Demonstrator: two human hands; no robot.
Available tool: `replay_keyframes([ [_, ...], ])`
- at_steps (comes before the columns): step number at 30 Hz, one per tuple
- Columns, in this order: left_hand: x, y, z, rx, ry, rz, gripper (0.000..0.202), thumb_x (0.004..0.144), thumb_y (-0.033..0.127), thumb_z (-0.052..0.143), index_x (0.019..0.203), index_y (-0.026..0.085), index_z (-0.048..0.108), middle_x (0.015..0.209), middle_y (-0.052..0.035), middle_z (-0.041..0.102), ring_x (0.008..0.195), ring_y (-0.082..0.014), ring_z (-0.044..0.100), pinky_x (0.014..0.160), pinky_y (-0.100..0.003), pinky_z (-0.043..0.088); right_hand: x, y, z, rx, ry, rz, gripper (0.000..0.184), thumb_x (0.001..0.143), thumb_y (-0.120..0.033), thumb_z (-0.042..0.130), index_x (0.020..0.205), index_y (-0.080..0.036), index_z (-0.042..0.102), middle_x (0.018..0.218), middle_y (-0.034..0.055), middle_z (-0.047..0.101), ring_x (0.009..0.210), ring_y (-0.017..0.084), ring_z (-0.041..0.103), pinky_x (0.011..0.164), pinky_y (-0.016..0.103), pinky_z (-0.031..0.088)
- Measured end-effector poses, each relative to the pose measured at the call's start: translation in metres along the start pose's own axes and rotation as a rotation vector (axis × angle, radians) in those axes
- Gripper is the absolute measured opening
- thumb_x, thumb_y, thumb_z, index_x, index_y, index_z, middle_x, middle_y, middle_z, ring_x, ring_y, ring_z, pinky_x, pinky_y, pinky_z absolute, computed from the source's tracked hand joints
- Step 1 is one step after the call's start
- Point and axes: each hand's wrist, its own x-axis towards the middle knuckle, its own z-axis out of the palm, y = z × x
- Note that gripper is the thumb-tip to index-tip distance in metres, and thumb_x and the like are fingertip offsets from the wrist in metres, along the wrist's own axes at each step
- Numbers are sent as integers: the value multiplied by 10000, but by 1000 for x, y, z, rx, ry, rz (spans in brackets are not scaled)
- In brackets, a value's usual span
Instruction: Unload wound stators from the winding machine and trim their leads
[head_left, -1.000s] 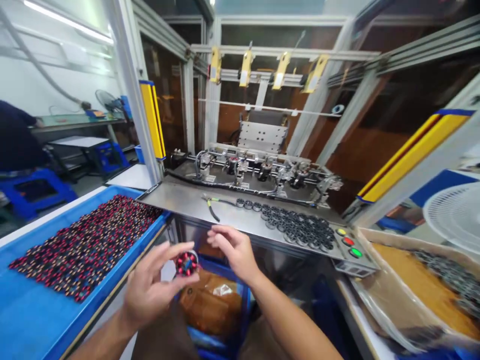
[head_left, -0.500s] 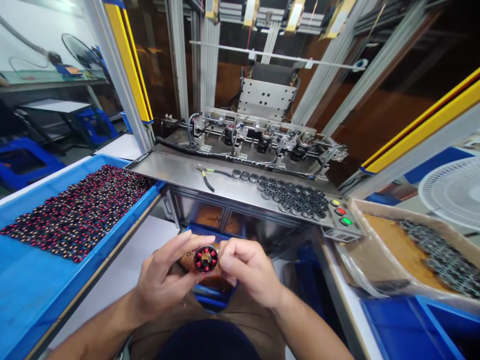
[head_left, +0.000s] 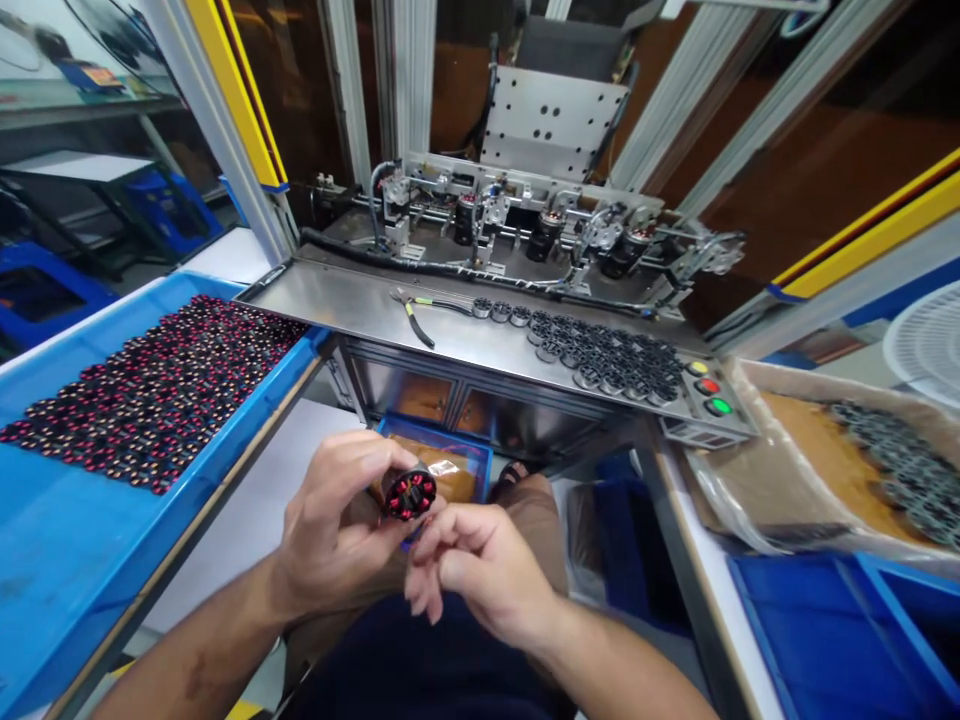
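Note:
My left hand (head_left: 341, 525) grips a small round stator (head_left: 409, 492) with red wire coils, held over my lap. Just below and to the right of it, my right hand (head_left: 469, 570) is curled with thumb and fingertips pinched together close to the stator; what they pinch I cannot make out. A blue tray (head_left: 52, 550) on my left holds several rows of the same red-wound stators (head_left: 150, 385). On the steel shelf (head_left: 337, 305) ahead lie many bare black stator cores (head_left: 604, 350).
Cutting pliers (head_left: 420, 318) lie on the shelf. Behind it is a winding machine (head_left: 525, 220) in an aluminium frame with yellow guard posts. Yellow, red and green buttons (head_left: 706, 386) sit at the shelf's right end. A lined box (head_left: 817, 470) of cores and a fan (head_left: 926, 345) stand at right.
The view tipped down. My hands dropped toward my lap with the stator. The right hand moved from beside the stator to below it.

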Motion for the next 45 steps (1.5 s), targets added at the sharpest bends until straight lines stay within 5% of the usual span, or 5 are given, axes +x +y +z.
replay_keyframes([
  [12,1,-2,2,-316,47,-265,857,666,21,824,1388,294,452,1069,-8,741,998,-148,699,917,-258,565,-9,-9,1,-287,-73,-12,244,787,-376,766,847,-140,782,475,3,643,370,89,574,372,162,441],
  [22,-11,6,-1,-545,-269,-410,759,815,-15,650,1436,332,384,1319,-106,640,1140,-206,668,909,-283,589,3,-61,4,-506,161,-112,355,785,-457,749,658,-154,615,511,-22,597,440,73,501,489,214,408],
  [30,-10,7,6,-687,-124,-521,786,706,0,777,1349,333,470,1041,-24,666,862,-118,682,761,-193,573,3,-45,5,-472,131,-96,397,755,-488,762,604,-160,597,469,-26,576,413,70,474,462,207,373],
  [37,-9,1,3,-804,-100,-544,733,732,7,765,1329,332,490,1129,-29,711,1009,-130,696,841,-173,562,-9,-24,-19,-555,69,-13,376,777,-460,748,597,-159,611,517,-20,565,448,81,489,464,217,361],
  [45,-12,9,3,-593,-161,-500,737,765,-22,718,1344,354,461,1188,1,713,1077,-125,690,916,-192,556,-1,-55,-6,-735,138,-450,276,776,-414,763,812,-203,589,817,7,563,783,163,527,741,307,422],
])
